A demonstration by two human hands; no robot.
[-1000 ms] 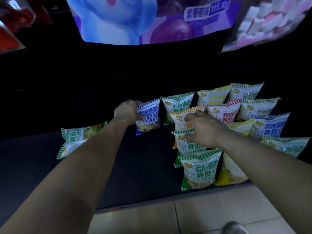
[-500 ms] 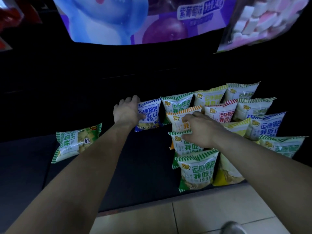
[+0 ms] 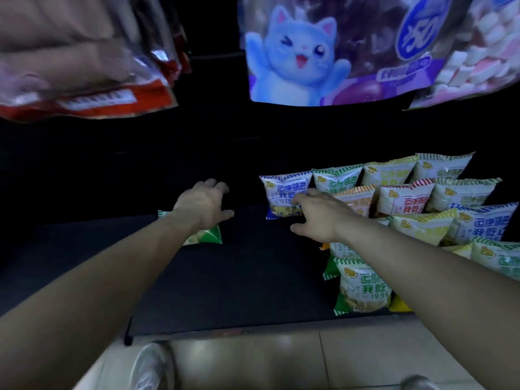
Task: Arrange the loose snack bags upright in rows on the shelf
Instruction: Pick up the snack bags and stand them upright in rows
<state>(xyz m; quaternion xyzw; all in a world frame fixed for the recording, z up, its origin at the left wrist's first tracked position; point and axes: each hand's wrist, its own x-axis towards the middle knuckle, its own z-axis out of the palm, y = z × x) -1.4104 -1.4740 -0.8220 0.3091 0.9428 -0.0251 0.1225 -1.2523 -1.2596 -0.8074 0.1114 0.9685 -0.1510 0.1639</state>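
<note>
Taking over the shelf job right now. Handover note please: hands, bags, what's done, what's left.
Left hand: open, holding nothing, over the loose green bag.
Right hand: open, touching the blue-striped bag at the left end of the back row.
Done: the rows of bags on the right of the shelf stand upright.
Left: the green bag lies flat, apart from the rows. It probably needs standing up in line.
</note>
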